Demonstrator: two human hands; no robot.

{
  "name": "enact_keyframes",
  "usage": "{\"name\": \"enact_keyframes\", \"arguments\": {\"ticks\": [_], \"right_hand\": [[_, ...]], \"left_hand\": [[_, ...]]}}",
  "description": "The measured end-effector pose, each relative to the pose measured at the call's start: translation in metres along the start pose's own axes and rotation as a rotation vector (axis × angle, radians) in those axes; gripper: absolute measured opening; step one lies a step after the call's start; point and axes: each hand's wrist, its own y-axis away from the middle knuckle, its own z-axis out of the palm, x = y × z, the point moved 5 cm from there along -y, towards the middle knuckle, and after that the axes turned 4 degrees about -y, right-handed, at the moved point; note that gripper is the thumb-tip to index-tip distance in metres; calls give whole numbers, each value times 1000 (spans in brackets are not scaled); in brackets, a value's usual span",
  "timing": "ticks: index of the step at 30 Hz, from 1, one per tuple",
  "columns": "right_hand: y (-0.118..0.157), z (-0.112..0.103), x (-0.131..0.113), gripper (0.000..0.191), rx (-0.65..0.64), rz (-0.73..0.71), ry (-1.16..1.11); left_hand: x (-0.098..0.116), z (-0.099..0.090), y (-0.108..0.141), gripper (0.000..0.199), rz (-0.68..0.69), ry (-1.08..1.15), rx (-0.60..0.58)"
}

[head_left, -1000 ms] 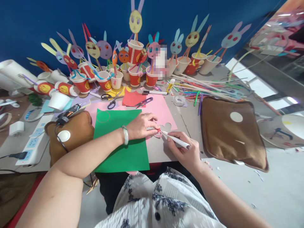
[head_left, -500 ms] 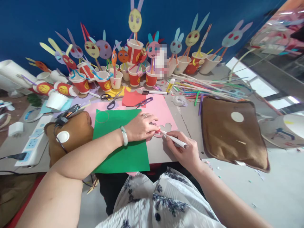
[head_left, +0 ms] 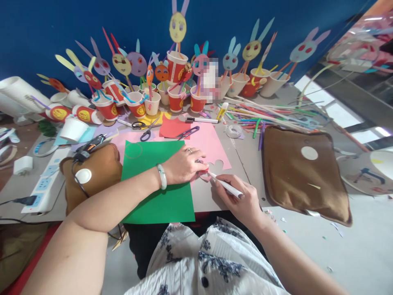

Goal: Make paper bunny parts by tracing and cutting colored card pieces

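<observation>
My right hand [head_left: 238, 196] is closed round a white marker pen [head_left: 227, 186], its tip slanting toward my left fingertips. My left hand [head_left: 186, 166], with a ring and a pale bangle, lies over the right edge of a green paper sheet [head_left: 156, 200]. Its fingertips are closed on a small red piece [head_left: 205, 169], mostly covered by the fingers. A pink cut-out [head_left: 205, 177] lies beneath, partly hidden. Behind my hands, pink paper [head_left: 211, 141] with cut-away notches is spread on the table. Whether the pen tip touches the red piece, I cannot tell.
Paper cups with rabbit-faced puppets [head_left: 178, 28] line the back. Scissors [head_left: 147, 132], red paper [head_left: 172, 126], tape [head_left: 233, 131] and pipe cleaners [head_left: 270, 112] lie before them. Brown cushions [head_left: 307, 172] flank the work; a power strip [head_left: 46, 180] is at left.
The whole view has shifted slightly. My right hand and the pen have moved a little; my left hand keeps its place over the small red piece.
</observation>
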Motion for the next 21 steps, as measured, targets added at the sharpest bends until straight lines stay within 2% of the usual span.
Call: {"name": "enact_keyframes", "arguments": {"ticks": [8,12,16,21], "right_hand": [[1,2,-8,14,-23,-66,-34],[0,2,-15,18,-21,-153,-42],[1,10,-21,29,-99,-272,-6],[6,22,-14,46,-184,-318,64]], "left_hand": [[0,0,-1,28,-24,19,-38],[1,-1,-1,27,-28,25,-36],[1,-2,-1,28,-29,23,-36],[1,-3,-1,27,-32,26,-47]]}}
